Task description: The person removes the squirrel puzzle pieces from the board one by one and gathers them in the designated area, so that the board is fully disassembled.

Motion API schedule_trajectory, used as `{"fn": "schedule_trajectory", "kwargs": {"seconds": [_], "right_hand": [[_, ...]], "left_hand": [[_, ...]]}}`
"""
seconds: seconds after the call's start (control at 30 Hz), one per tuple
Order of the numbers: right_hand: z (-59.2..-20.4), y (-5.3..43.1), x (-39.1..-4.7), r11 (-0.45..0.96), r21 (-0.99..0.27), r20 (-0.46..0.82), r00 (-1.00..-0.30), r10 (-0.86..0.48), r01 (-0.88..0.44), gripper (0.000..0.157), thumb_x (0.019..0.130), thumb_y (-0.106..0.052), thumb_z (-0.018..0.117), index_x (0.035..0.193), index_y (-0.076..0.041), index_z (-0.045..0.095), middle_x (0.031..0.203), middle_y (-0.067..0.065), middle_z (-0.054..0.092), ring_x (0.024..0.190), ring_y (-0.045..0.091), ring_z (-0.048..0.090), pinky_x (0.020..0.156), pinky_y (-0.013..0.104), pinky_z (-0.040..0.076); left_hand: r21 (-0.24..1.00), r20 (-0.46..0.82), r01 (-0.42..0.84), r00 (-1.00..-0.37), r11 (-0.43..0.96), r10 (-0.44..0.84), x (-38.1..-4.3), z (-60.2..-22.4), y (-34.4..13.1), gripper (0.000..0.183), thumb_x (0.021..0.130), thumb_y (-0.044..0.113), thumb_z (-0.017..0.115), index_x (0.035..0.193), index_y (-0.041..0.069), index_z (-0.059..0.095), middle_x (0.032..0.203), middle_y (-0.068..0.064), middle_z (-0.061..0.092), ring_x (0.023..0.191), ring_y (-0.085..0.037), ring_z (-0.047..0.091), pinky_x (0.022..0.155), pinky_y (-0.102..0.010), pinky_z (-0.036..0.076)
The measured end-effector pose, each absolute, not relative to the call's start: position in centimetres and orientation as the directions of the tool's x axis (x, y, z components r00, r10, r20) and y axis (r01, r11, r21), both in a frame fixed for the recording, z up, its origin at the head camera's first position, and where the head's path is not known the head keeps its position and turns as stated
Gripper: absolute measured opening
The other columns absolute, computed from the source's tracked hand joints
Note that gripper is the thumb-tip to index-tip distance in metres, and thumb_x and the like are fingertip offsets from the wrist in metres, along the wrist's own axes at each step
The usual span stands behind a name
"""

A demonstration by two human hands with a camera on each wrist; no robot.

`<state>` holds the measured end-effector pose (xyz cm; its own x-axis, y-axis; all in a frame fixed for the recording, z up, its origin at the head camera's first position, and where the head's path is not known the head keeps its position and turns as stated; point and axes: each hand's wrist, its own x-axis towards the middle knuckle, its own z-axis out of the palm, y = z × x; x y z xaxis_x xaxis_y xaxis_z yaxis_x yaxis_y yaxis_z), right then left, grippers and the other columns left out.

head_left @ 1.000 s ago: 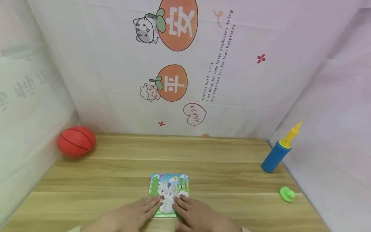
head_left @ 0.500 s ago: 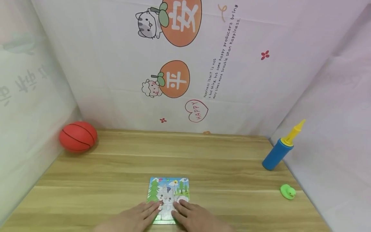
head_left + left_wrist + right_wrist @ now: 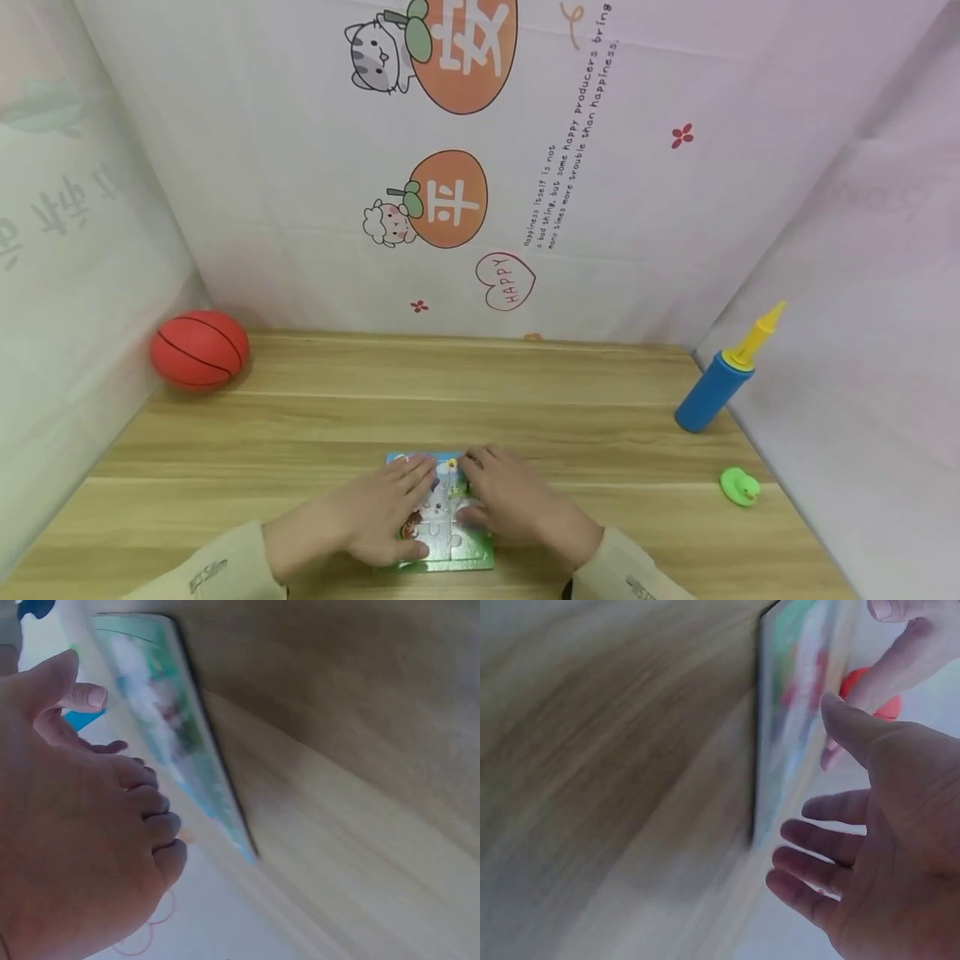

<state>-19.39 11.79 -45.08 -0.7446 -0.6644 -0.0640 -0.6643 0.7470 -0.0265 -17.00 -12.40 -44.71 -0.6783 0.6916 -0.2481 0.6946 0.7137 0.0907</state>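
A square picture puzzle (image 3: 442, 532) with a grey cartoon animal lies on the table, its pieces joined in a tray with a green lower edge. My left hand (image 3: 375, 510) is over its left part, fingers extended, hiding that side. Over the right part is my right hand (image 3: 510, 498), fingers lightly bent. Both wrist views, somewhat blurred, show the puzzle (image 3: 161, 705) low at the table; the left hand (image 3: 82, 817) and the right hand (image 3: 900, 840) appear raised off it. Neither hand holds anything.
A red ball with black lines (image 3: 199, 350) sits at the back left corner. On the right stand a blue and yellow hand pump (image 3: 716, 390) and a small green duck (image 3: 740, 487). Printed white cloth (image 3: 600, 292) walls off the table's back and sides.
Both hands have moved forward from the puzzle's lower half to its upper half, uncovering more of the lower pieces. Sleeves have come into view. The head view has shifted slightly.
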Motion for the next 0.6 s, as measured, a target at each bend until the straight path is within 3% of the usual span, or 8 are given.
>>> {"fn": "schedule_trajectory", "kwargs": {"seconds": [0.27,0.6], "right_hand": [[-45.9,11.4,-20.4,0.77,0.051,-0.057,-0.772,-0.633,-0.635,0.077,0.088,-0.061,0.073,0.138,-0.005,0.06,0.128,0.006,0.063,0.12,0.021,0.058,0.105,0.038,0.055],[-46.1,10.3,-21.8,0.84,-0.081,-0.128,-0.83,-0.543,-0.537,0.083,0.072,-0.058,0.088,0.131,-0.006,0.062,0.119,0.008,0.064,0.11,0.021,0.059,0.102,0.039,0.055]], "left_hand": [[0.132,-0.256,0.687,-0.673,0.715,0.694,-17.9,-45.2,-12.3,0.098,0.096,0.069,0.055,0.163,0.002,0.029,0.175,-0.014,0.02,0.164,-0.029,0.022,0.134,-0.046,0.027],[0.161,-0.261,0.692,-0.658,0.704,0.706,-18.1,-45.9,-12.7,0.101,0.093,0.067,0.062,0.163,0.002,0.03,0.175,-0.014,0.02,0.164,-0.03,0.023,0.133,-0.05,0.029]]}}
